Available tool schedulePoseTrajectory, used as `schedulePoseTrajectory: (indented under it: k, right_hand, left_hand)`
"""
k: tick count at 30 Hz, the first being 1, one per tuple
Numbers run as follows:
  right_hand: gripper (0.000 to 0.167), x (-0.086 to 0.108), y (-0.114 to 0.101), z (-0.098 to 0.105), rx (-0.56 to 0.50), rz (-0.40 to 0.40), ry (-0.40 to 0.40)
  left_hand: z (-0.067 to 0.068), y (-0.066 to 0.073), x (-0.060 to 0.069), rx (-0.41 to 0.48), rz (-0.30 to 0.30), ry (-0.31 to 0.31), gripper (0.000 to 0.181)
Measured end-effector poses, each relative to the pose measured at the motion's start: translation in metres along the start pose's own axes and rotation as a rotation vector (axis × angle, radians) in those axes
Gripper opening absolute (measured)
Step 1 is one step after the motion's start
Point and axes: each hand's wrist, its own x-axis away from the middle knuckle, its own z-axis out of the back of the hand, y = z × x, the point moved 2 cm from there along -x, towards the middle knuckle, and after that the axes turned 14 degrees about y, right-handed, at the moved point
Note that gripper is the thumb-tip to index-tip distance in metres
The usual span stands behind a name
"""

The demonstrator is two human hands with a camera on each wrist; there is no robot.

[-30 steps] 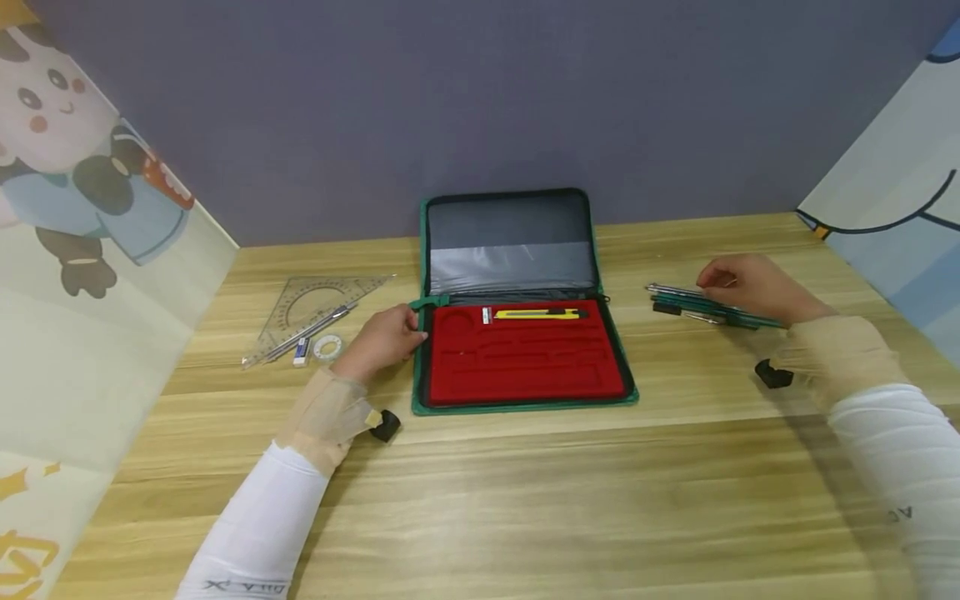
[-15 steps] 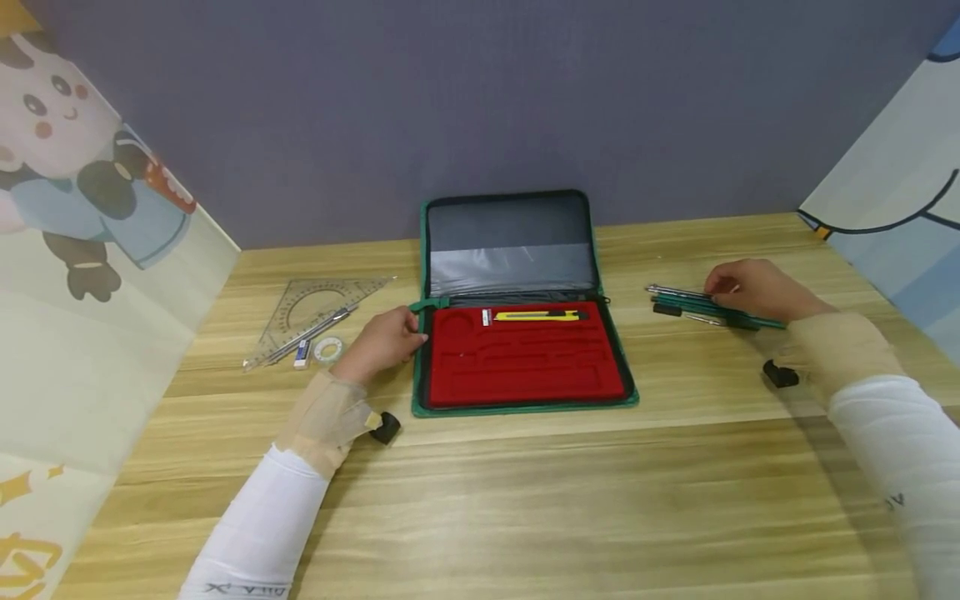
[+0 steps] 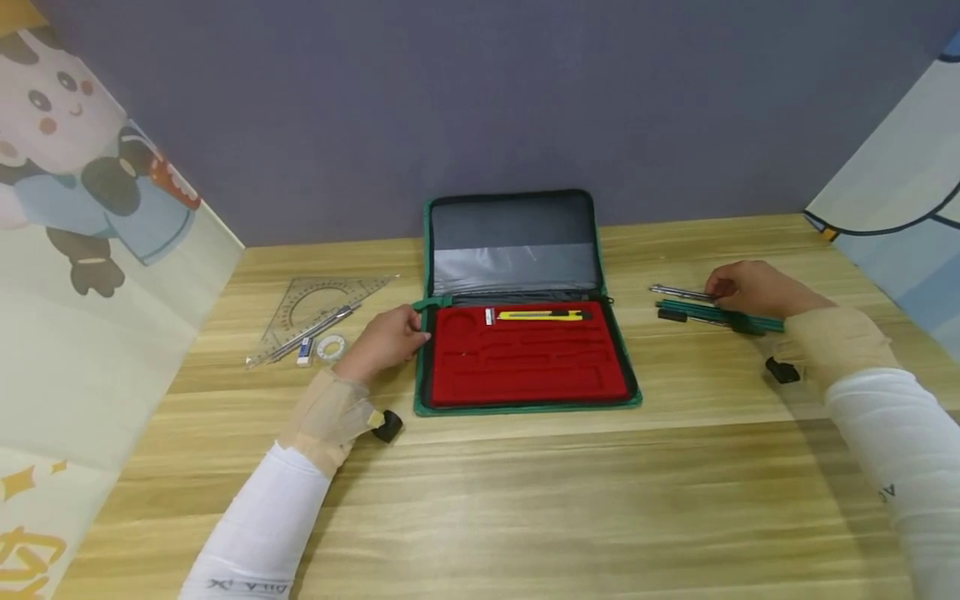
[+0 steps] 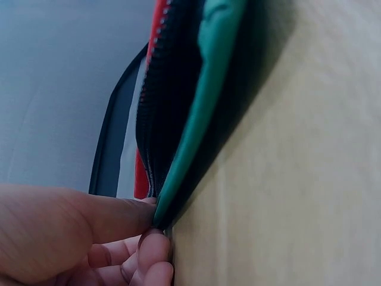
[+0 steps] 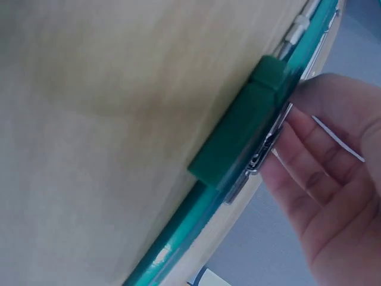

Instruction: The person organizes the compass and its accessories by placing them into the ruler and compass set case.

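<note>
My left hand (image 3: 384, 340) pinches the left edge of an unzipped green case (image 3: 528, 410) between thumb and fingers; in the left wrist view the green zip edge (image 4: 190, 143) runs up from the fingertips. A red moulded tray (image 3: 525, 387) fills the case's base, and a yellow utility knife (image 3: 543, 316) lies in its top slot. At the right, my right hand (image 3: 757, 290) pinches a slim silver drawing compass (image 3: 678, 292), partly hidden by the fingers. Beside it lie green pencils (image 3: 686, 307) and a green block-shaped piece (image 5: 241, 125).
Left of the case lie a clear set square (image 3: 288, 304), silver metal instruments (image 3: 315, 331), a small eraser (image 3: 304, 350) and a white ring (image 3: 331, 347). A small black piece (image 3: 672, 316) lies by the pencils. A grey panel (image 3: 510, 100) stands behind the table.
My right hand has shifted slightly to the right over the pile, and the silver compass lies a little further from the green pencils. The left hand has stayed on the case edge.
</note>
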Motion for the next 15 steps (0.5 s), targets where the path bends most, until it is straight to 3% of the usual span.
schedulePoseTrajectory:
  k: [15]
  right_hand:
    - [0.013,-0.0069,-0.0001,-0.0002,0.031,0.103,-0.025]
  left_hand:
    - [0.0001,0.0027,0.0004,-0.017,0.005,0.011,0.018]
